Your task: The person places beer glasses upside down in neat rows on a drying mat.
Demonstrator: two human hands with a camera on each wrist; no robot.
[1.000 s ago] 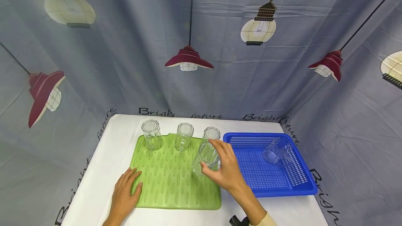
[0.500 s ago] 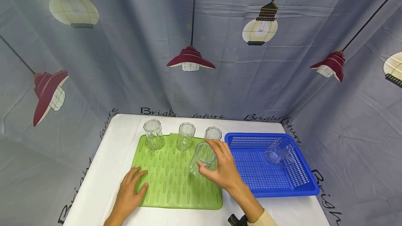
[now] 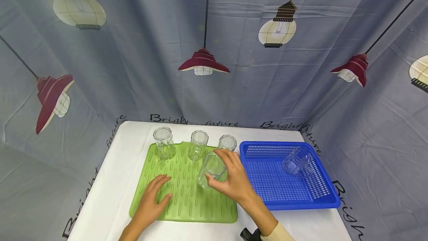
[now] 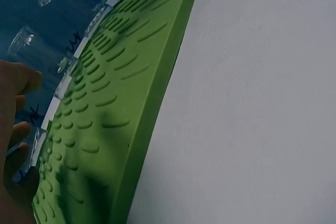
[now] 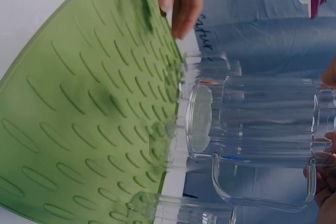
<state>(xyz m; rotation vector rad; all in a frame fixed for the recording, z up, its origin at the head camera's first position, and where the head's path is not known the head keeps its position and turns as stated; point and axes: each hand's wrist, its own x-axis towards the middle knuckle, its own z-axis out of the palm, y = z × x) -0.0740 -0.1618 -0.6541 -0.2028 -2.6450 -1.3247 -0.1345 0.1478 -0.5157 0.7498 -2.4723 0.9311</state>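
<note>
A clear glass mug [image 3: 208, 172] is held in my right hand [image 3: 232, 179], thumb and fingers around its upper end, above the right half of a green ridged mat [image 3: 187, 203]. In the right wrist view the mug [image 5: 257, 116] shows its handle, and its lower end is apart from the mat. My left hand [image 3: 150, 202] is over the mat's left part, fingers spread and holding nothing. Along the mat's back edge stand three more glass mugs, the left one [image 3: 164, 144], the middle one [image 3: 198, 146] and the right one [image 3: 227, 143], partly hidden behind the held mug and hand.
To the right of the mat sits a blue perforated basket [image 3: 267, 205], with clear glassware [image 3: 292, 163] lying in its right part. A white cloth [image 3: 100, 196] covers the table. Grey-blue curtain [image 3: 234, 96] with printed lamps surrounds the back and sides.
My left hand has moved right, from the mat's left edge to over its surface. My right hand has shifted slightly left with the glass mug.
</note>
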